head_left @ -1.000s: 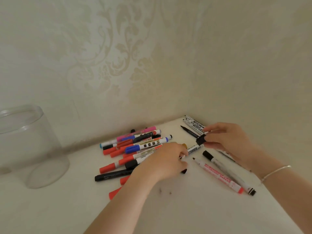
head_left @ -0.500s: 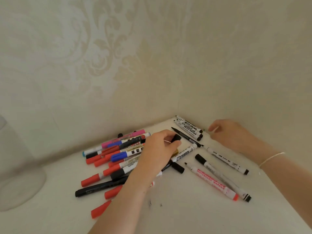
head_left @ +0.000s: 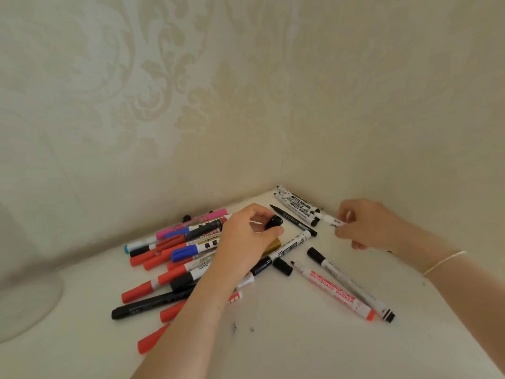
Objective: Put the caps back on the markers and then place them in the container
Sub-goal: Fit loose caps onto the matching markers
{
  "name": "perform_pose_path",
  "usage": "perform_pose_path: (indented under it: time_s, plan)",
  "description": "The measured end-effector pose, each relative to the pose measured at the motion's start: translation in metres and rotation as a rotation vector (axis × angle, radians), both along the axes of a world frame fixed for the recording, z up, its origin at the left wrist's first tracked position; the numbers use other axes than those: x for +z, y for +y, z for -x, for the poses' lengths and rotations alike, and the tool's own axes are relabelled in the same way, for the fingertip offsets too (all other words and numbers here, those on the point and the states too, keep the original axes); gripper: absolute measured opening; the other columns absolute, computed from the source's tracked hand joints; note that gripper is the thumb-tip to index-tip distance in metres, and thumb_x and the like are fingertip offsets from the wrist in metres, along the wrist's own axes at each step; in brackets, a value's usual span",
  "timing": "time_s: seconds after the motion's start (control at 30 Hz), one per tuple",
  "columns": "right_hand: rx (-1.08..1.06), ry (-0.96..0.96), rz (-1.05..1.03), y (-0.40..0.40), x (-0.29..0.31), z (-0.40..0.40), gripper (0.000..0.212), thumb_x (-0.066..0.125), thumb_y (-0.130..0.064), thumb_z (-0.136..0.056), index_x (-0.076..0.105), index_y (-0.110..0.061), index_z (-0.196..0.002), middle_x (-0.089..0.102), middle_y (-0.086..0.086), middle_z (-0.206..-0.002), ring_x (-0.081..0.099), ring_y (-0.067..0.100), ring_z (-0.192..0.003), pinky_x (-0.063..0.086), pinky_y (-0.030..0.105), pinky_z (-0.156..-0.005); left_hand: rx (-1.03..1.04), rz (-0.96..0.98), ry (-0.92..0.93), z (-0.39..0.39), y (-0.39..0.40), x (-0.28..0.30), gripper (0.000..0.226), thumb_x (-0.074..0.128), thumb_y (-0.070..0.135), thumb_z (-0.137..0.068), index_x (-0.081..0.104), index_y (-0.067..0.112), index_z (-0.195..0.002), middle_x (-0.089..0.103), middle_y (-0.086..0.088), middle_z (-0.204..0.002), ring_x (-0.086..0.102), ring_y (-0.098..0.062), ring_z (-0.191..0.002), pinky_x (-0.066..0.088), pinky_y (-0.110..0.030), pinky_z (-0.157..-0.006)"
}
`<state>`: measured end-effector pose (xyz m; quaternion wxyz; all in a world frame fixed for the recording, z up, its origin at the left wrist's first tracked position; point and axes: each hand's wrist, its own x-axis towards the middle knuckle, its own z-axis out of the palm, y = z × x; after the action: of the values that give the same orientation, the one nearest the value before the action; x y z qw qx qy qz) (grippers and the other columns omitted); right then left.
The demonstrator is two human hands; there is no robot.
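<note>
A heap of red, blue, pink and black markers (head_left: 175,255) lies on the white tabletop (head_left: 287,346). My left hand (head_left: 246,242) hovers over the heap's right end and pinches a black cap (head_left: 274,223) between thumb and fingers. My right hand (head_left: 366,224) holds a white marker (head_left: 329,220) whose uncapped end points left toward that cap. Three more white markers (head_left: 297,205) lie in the far corner, and a thin black pen (head_left: 293,220) lies uncapped beside them. The clear container (head_left: 24,305) shows only its base at the left edge.
A red "whiteboard marker" (head_left: 332,289) and a white marker with a black cap (head_left: 349,283) lie side by side at the right. A loose black cap (head_left: 282,266) rests near the middle. Papered walls meet in a corner just behind the markers.
My left hand has lifted the black cap off the heap. My right hand has picked the white marker up off the table. The camera has turned right, pushing the container to the frame's edge.
</note>
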<state>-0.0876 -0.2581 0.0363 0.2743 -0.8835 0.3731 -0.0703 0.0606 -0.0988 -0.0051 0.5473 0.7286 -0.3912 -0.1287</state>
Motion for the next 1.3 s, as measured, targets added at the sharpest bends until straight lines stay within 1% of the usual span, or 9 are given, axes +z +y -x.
perform_pose_path:
  time_s: [0.13,0.3,0.4,0.53,0.63,0.9,1.03,1.13,1.3]
  plan:
    - [0.224,-0.287,-0.130,0.027,0.021,0.001,0.019,0.061,0.000,-0.076,0.058,-0.018,-0.071,0.057,0.000,-0.061,0.049,0.017,-0.048,0.040,0.028,-0.050,-0.006,0.031,0.052,-0.002,0.002,0.004,0.022,0.080,0.019,-0.076,0.063,0.029,-0.086,0.068,0.015,-0.088,0.067,-0.002,-0.086,0.049,-0.018,-0.076]
    - [0.246,-0.226,0.060,0.036,0.018,-0.002,0.015,0.064,-0.011,-0.072,0.059,-0.024,-0.071,0.062,-0.005,-0.066,0.046,0.013,-0.054,0.040,0.032,-0.055,-0.098,0.052,0.060,0.001,0.006,0.009,0.025,0.080,0.014,-0.075,0.063,0.028,-0.085,0.070,0.020,-0.084,0.066,0.006,-0.082,0.049,-0.010,-0.070]
    - [0.216,-0.183,0.126,0.036,0.016,-0.002,0.011,0.064,-0.017,-0.072,0.058,-0.027,-0.073,0.062,-0.008,-0.068,0.048,0.012,-0.056,0.043,0.035,-0.056,-0.128,0.069,0.083,0.001,0.008,0.009,0.024,0.080,0.015,-0.075,0.063,0.027,-0.087,0.071,0.019,-0.086,0.068,0.004,-0.084,0.052,-0.017,-0.077]
    - [0.154,-0.282,0.081,0.037,0.019,0.000,0.013,0.064,-0.014,-0.075,0.058,-0.025,-0.071,0.061,-0.009,-0.059,0.048,0.015,-0.052,0.047,0.036,-0.058,-0.193,0.127,0.258,0.001,0.011,0.013,0.023,0.073,0.014,-0.082,0.066,0.023,-0.102,0.075,0.005,-0.091,0.071,-0.011,-0.089,0.054,-0.028,-0.081]
    - [0.153,-0.307,0.030,0.038,0.021,0.002,0.016,0.063,-0.011,-0.076,0.058,-0.024,-0.069,0.062,-0.005,-0.059,0.048,0.015,-0.049,0.047,0.035,-0.059,-0.223,0.103,0.323,-0.001,0.015,0.017,0.023,0.065,0.021,-0.088,0.066,0.025,-0.110,0.075,0.006,-0.096,0.070,-0.009,-0.092,0.050,-0.026,-0.078]
    - [0.209,-0.240,0.078,0.041,0.017,0.000,0.014,0.063,-0.017,-0.071,0.060,-0.031,-0.072,0.063,-0.008,-0.065,0.053,0.023,-0.056,0.050,0.043,-0.058,-0.178,0.108,0.169,-0.004,0.017,0.017,0.025,0.079,0.012,-0.074,0.071,0.027,-0.092,0.073,0.016,-0.089,0.065,0.003,-0.089,0.048,-0.014,-0.080]
    - [0.219,-0.180,0.155,0.043,0.017,-0.002,0.011,0.062,-0.022,-0.071,0.059,-0.031,-0.075,0.064,-0.003,-0.071,0.060,0.031,-0.069,0.052,0.045,-0.063,-0.175,0.074,0.097,-0.005,0.017,0.017,0.025,0.079,0.013,-0.074,0.071,0.030,-0.090,0.072,0.020,-0.088,0.064,0.005,-0.089,0.048,-0.019,-0.085]
    - [0.219,-0.097,0.239,0.045,0.021,-0.003,0.009,0.062,-0.022,-0.075,0.057,-0.030,-0.075,0.062,-0.005,-0.073,0.056,0.022,-0.065,0.048,0.038,-0.059,-0.155,0.012,-0.026,-0.007,0.017,0.016,0.024,0.078,0.017,-0.076,0.070,0.034,-0.090,0.070,0.023,-0.088,0.061,0.009,-0.089,0.047,-0.020,-0.088]
    - [0.227,0.023,0.451,0.049,0.028,-0.004,0.008,0.057,-0.027,-0.080,0.056,-0.034,-0.083,0.064,-0.012,-0.083,0.058,0.014,-0.076,0.044,0.027,-0.061,-0.164,-0.057,-0.141,-0.008,0.019,0.014,0.023,0.074,0.020,-0.081,0.068,0.035,-0.097,0.067,0.023,-0.095,0.059,0.013,-0.093,0.045,-0.008,-0.082]
